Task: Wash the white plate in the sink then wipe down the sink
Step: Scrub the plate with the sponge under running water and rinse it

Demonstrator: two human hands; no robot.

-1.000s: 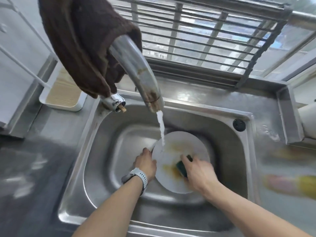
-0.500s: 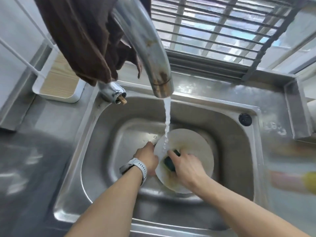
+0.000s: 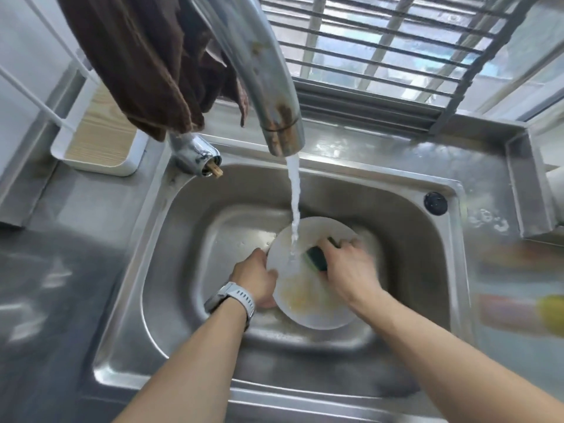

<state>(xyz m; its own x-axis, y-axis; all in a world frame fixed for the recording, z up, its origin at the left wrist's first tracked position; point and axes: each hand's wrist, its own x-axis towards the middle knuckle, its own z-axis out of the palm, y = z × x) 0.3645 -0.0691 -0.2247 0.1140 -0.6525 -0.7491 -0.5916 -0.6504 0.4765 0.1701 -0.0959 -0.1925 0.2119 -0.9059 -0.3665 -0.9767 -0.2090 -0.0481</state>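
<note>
A white plate [image 3: 308, 303] with yellowish smears lies tilted in the basin of the steel sink [image 3: 171, 239]. My left hand [image 3: 256, 277], with a grey watch on the wrist, grips the plate's left rim. My right hand [image 3: 351, 270] presses a dark green sponge [image 3: 317, 257] against the plate's upper middle. Water runs from the faucet [image 3: 268, 87] onto the plate just left of the sponge. My right hand and wrist hide part of the plate's right side.
A brown cloth [image 3: 146, 56] hangs over the faucet's neck at the top left. A white tray with a wooden insert [image 3: 97, 138] sits left of the sink. A black plug [image 3: 435, 203] marks the sink's back right corner. A blurred yellow object [image 3: 552, 312] lies on the right counter.
My right hand has slid the sponge from the plate's lower left up toward its upper middle. My left hand keeps its grip on the rim. The view has moved closer to the faucet.
</note>
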